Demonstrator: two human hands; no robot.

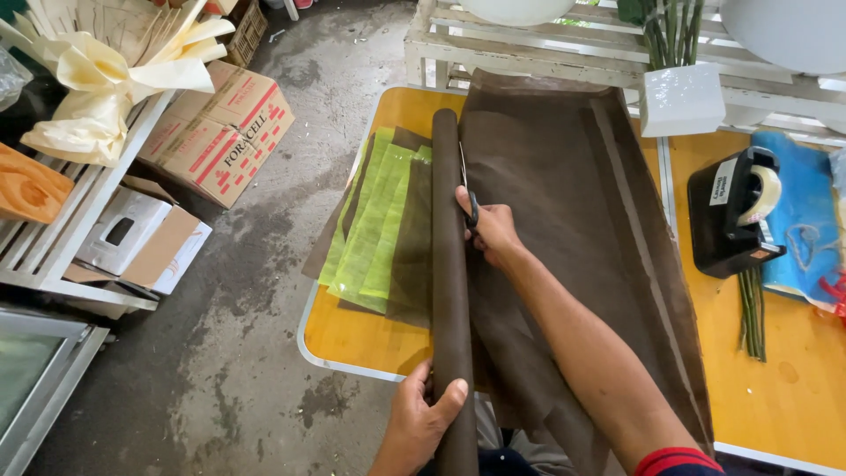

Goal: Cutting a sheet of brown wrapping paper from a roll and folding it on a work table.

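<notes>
Roll axis: brown paper roll (448,264) lies lengthwise, away from the person.
Left hand (419,421): grip clamped on near end.
Right hand (489,231): closed around scissors (468,196), touching the roll's middle.

Both hands, the left hand (416,421) and the right hand (490,231), are bare, with no gloves or rings showing. The right forearm is uncovered up to a short sleeve (675,462), dark navy with a red band at its hem.

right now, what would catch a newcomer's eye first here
The long dark brown roll lying across the orange table stands out, the left hand gripping its near end. The right hand works scissors along the unrolled brown sheet beside it. Bright green sheets lie stacked left of the roll.
</notes>
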